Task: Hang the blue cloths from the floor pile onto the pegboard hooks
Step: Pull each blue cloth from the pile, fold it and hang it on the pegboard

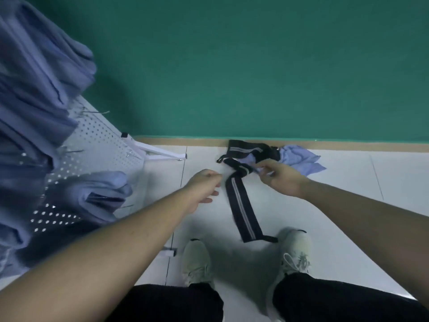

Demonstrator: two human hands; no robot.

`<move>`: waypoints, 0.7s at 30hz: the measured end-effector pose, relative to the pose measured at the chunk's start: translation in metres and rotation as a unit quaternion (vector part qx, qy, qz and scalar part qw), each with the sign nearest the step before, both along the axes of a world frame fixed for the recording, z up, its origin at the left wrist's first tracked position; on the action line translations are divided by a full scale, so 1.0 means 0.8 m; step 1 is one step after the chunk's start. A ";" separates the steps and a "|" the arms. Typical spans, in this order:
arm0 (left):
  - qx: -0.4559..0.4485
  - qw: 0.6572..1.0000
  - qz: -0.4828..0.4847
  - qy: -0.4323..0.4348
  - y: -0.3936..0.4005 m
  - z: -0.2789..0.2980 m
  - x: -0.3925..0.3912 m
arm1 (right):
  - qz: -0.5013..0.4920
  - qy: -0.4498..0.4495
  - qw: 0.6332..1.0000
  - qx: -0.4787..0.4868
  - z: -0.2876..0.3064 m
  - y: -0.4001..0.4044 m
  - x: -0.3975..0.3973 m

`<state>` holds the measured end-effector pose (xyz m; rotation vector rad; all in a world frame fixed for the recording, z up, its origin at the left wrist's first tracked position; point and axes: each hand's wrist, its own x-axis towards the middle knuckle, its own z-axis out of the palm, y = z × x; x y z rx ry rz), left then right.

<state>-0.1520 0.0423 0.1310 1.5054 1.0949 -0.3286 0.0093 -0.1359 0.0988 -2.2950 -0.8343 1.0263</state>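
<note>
Hands over the floor pile

The right hand (277,177) pinches a dark striped strap (241,205) beside a blue cloth (299,159); the left hand (204,189) hangs loosely curled, holding nothing.

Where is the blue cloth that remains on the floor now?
In the head view, the blue cloth lies on the white floor at the foot of the green wall, right of centre, beside the dark striped strap and just beyond the right hand.
</note>
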 end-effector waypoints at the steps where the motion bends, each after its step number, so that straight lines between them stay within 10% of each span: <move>1: 0.006 1.000 -0.009 0.003 -0.003 -0.011 0.011 | -0.003 0.000 1.000 -0.021 -0.011 -0.006 0.012; 21: -0.033 0.999 -0.006 -0.015 -0.049 -0.259 0.146 | -0.011 -0.167 0.951 -0.258 -0.263 -0.004 0.116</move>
